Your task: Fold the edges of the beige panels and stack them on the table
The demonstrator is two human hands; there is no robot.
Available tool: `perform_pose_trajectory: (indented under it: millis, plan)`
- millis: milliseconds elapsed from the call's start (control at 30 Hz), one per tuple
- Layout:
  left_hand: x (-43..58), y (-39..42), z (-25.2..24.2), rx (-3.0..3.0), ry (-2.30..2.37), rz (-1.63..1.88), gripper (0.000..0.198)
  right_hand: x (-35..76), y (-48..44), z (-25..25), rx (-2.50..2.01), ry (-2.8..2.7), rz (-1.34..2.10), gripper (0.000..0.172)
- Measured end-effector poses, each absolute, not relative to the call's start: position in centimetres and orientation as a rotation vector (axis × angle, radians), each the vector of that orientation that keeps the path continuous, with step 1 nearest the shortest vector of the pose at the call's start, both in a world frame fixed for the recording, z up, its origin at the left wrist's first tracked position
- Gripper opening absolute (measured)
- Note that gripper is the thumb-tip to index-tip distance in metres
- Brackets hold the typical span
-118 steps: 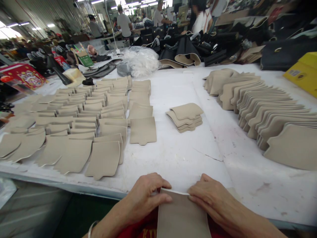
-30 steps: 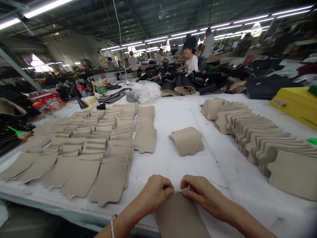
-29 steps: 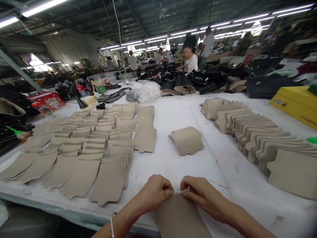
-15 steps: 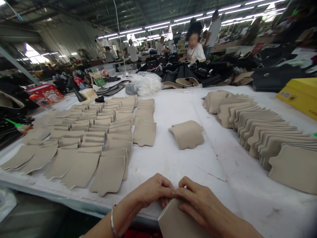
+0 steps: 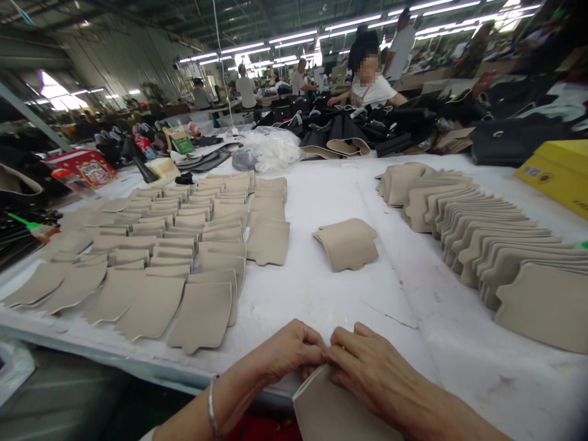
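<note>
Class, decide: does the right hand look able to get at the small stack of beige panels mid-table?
Probably yes: only white tabletop shows between the right hand and that stack, though the hand holds a beige panel.

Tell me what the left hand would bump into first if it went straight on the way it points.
Most likely the right hand: the left hand points across towards its fingers, at the top edge of the beige piece. Their fingertips look touching or nearly so; depth is unclear here.
</note>
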State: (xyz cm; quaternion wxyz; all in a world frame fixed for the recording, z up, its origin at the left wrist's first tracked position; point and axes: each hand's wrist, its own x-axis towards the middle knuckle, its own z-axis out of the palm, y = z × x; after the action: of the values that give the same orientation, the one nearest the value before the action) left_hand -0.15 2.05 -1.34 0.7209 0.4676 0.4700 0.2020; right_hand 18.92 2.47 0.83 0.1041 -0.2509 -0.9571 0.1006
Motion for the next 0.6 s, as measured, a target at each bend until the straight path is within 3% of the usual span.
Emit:
perform_pose_trajectory:
  millis: [300,467,600]
  plan:
    - [0.6,2.3,-0.1,1.425,1.149,0.361,0.006,19.4,2.2,0.3,-0.743,-2.882,0.339,0.015]
    - [-0.4,5.1,2.4,1.911,1.364,0.253,0.014,19.5,2.1,4.1,-0.779,-2.962,0.315,0.019]
    - [-0.8,7.2,5.1,2.029,1.155,0.146,0.013,19.2,3.3,7.2,-0.751,-3.043,0.367,0.026]
